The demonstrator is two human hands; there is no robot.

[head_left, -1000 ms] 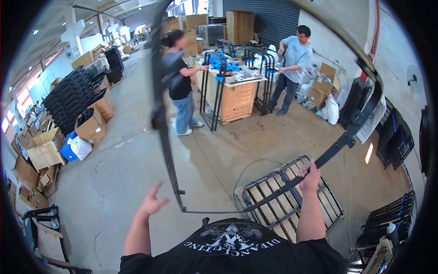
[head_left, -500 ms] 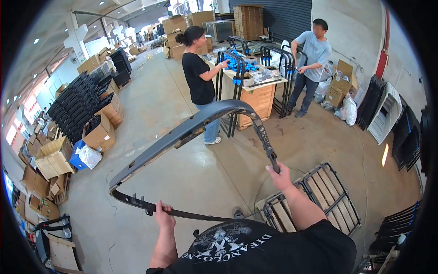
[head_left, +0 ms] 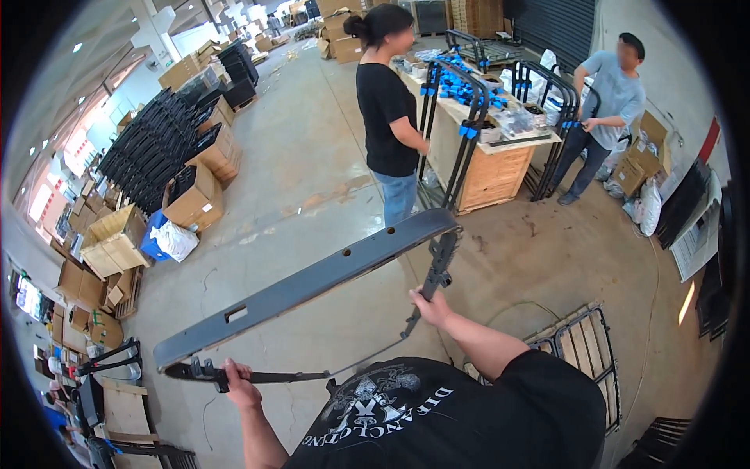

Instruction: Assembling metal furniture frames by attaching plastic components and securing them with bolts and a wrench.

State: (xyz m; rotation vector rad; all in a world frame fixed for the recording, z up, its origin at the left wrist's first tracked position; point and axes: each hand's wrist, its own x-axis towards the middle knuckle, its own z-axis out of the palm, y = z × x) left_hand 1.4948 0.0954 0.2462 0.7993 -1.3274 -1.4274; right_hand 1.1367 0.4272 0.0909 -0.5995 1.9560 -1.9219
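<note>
A large dark grey frame (head_left: 312, 277) is held out in front of me, tilted, its long broad bar facing up with a rectangular cutout and round holes. My left hand (head_left: 241, 383) is closed around the thin black lower rail near the frame's left corner, beside some small upright tabs. On the other side, my right hand (head_left: 432, 306) grips the dark bracketed side piece below the right corner. Fingers of both hands are partly hidden behind the frame. A thin rail runs between the two hands, close to my shirt.
Ahead, a person in black (head_left: 388, 117) stands by a wooden worktable (head_left: 492, 176) holding blue clips and black tube frames. Another person in light blue (head_left: 609, 102) handles a tube frame. Black metal frames lie on a pallet (head_left: 582, 356) at lower right. Cartons (head_left: 211, 156) and stacked black parts are left.
The frame has turned, so its broad face shows more, and both hands shifted left in view. The view has swung left. The person in black has lowered a hand from the tube frame.
</note>
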